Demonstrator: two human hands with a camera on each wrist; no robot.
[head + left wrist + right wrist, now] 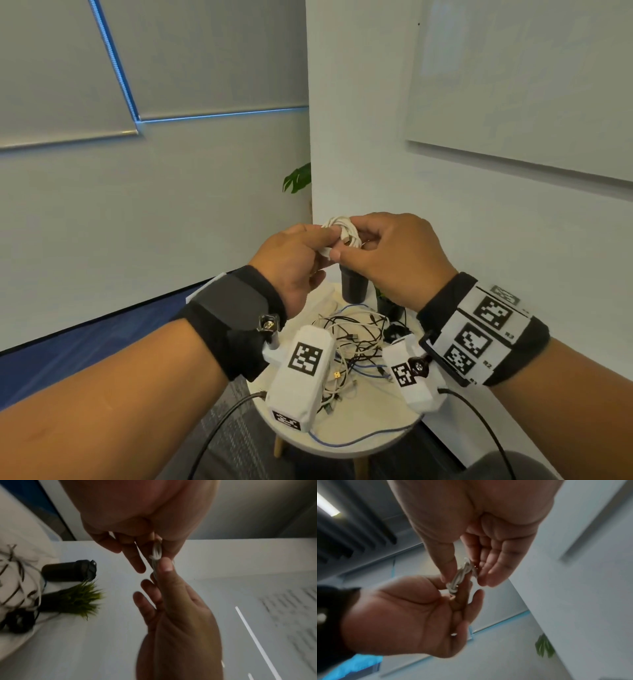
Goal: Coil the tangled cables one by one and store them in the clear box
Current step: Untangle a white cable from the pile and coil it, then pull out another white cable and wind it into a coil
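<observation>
A white cable (339, 233) wound into a small coil is held up in the air above the table between both hands. My left hand (323, 241) pinches its left side and my right hand (352, 245) pinches its right side, thumb (337, 254) underneath. In the left wrist view the coil (157, 553) shows edge-on between the fingers of both hands. The right wrist view has the coil (460, 577) between my right thumb and fingers. A tangle of black, white and blue cables (356, 346) lies on the round white table (376, 428) below. I cannot make out the clear box.
A black cup (354, 287) and a small green plant in a dark pot (390, 305) stand at the table's far side near the wall. A black adapter (397, 332) lies beside the tangle. One blue cable (359, 438) runs along the table's front edge.
</observation>
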